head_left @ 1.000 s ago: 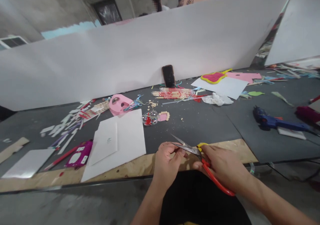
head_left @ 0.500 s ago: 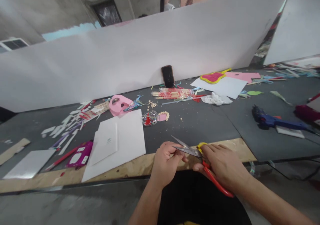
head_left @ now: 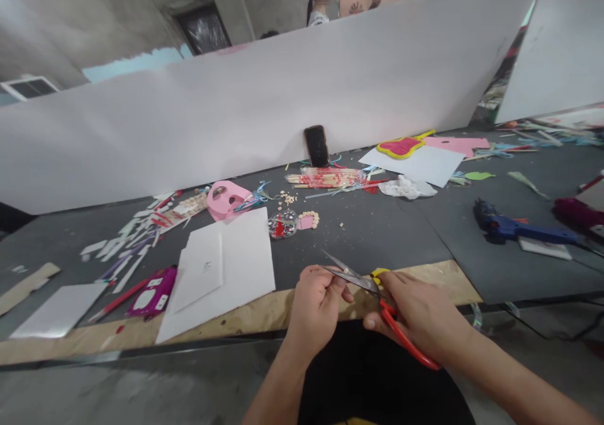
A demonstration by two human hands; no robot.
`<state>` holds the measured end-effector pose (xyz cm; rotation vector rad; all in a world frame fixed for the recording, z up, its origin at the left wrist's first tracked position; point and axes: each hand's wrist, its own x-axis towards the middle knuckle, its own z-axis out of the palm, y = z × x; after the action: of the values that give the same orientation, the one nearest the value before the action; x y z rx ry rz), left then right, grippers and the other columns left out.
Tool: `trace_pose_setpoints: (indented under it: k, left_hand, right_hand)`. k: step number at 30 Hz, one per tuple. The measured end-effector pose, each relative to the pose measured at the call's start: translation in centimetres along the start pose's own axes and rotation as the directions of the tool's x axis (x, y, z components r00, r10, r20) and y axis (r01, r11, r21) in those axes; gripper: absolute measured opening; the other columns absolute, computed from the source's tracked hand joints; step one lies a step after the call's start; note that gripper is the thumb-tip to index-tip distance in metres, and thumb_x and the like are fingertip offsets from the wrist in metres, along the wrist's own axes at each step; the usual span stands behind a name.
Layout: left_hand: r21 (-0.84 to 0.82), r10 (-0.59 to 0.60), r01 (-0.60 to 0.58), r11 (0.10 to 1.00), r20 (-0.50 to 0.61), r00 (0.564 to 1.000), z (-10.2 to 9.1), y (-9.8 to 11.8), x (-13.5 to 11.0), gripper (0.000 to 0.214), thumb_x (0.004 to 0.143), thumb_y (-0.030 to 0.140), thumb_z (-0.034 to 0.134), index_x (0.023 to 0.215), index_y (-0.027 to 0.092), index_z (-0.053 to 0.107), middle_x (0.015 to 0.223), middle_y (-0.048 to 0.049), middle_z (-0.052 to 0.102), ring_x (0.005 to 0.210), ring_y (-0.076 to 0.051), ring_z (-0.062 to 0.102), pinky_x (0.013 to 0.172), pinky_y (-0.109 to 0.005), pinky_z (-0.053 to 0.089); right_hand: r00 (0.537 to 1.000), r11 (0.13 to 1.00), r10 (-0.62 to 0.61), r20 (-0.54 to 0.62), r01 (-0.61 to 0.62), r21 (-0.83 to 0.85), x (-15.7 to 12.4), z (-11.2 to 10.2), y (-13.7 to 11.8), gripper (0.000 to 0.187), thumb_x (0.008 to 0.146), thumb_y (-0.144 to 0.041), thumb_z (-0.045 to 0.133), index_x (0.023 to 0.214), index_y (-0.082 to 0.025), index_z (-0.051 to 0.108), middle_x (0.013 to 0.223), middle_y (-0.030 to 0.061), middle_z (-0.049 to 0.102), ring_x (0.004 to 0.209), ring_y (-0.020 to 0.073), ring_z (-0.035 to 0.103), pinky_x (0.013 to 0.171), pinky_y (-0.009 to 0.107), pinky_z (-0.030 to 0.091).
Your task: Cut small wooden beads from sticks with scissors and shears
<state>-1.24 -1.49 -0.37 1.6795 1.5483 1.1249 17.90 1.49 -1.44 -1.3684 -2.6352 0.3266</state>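
1. The scissors (head_left: 361, 280) lie between the two hands, handle end in the right hand (head_left: 419, 305), the blades parted in a narrow V reaching over the left hand's fingers.
2. The right hand is wrapped around the handles — yellow loop (head_left: 380, 274) on the far side, red loop (head_left: 410, 343) hanging below the palm — with the thumb at the near side.
3. The left hand (head_left: 316, 305) is curled nearly closed, thumb drawn in to the fingers just beside the blades; whether it pinches a small piece there, I cannot tell.
4. The scissors look fairly light, with stiff metal blades and smooth coated loops; the loops are the place to hold, and the sharp tips, so near the left fingertips, call for care.
5. Beyond the left hand lie loose tan bits (head_left: 288, 198) and a pink piece (head_left: 306, 221) edged with similar ones. Such bits are probably hard, light and quick to roll — best pinched by their sides with fingertips.
6. To the right of the right hand, well apart, rests a blue glue gun (head_left: 523, 227).
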Motion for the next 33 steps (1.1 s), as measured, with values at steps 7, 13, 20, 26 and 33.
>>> trace_pose_setpoints:
  k: [7,13,20,26,33]
  left_hand:
    - [-0.091,-0.041,0.046,0.995,0.058,0.997,0.2,-0.4,-0.1,0.039,0.093,0.028,0.042,0.059,0.02,0.058,0.067,-0.0008,0.066,0.075,-0.017,0.062,0.076,-0.03,0.042]
    - [0.334,0.247,-0.181,0.925,-0.169,0.954,0.9,-0.3,-0.3,0.028,0.086,0.013,0.049,0.062,0.019,0.062,0.068,0.0008,0.069,0.073,-0.017,0.062,0.097,-0.045,0.028]
    - [0.496,0.416,-0.234,0.836,-0.294,0.861,1.6,-0.1,-0.3,0.024,0.083,0.01,0.054,0.063,0.02,0.062,0.059,0.0047,0.069,0.07,-0.017,0.062,0.099,-0.048,0.024]
    - [0.078,0.105,-0.095,0.992,-0.138,0.985,0.7,-0.2,-0.4,0.031,0.086,0.02,0.049,0.06,0.02,0.066,0.071,-0.0018,0.071,0.078,-0.019,0.064,0.094,-0.044,0.035]
    - [-0.635,-0.206,0.422,0.647,0.387,0.899,0.0,-0.9,0.0,0.026,0.07,0.038,0.07,0.061,0.015,0.064,0.056,-0.0025,0.062,0.046,-0.014,0.057,0.055,-0.029,0.045]
  right_hand:
    - [0.999,0.999,-0.046,-0.005,0.046,0.014,0.0,-0.3,0.1,0.046,0.077,-0.065,0.053,0.087,-0.02,0.048,0.084,0.0108,0.065,0.078,0.0283,0.064,0.066,0.037,0.046]
    - [0.998,0.995,-0.058,-0.006,0.057,-0.08,0.1,-0.3,-0.3,0.046,0.08,-0.067,0.049,0.079,-0.021,0.048,0.075,0.0098,0.065,0.069,0.0275,0.064,0.062,0.038,0.044]
    - [0.996,0.992,-0.073,-0.045,0.068,-0.105,0.1,0.2,-0.4,0.047,0.084,-0.066,0.044,0.079,-0.02,0.049,0.075,0.0096,0.067,0.068,0.0286,0.065,0.064,0.04,0.04]
    - [0.994,0.994,-0.086,-0.063,0.081,-0.079,0.0,0.1,0.1,0.043,0.093,-0.056,0.035,0.079,-0.019,0.052,0.073,0.007,0.068,0.068,0.0263,0.065,0.067,0.038,0.035]
    - [0.976,0.98,-0.196,-0.095,0.192,-0.046,0.0,-0.7,0.2,0.042,0.093,-0.055,0.038,0.07,-0.021,0.05,0.066,0.0035,0.065,0.058,0.0202,0.059,0.064,0.035,0.03]
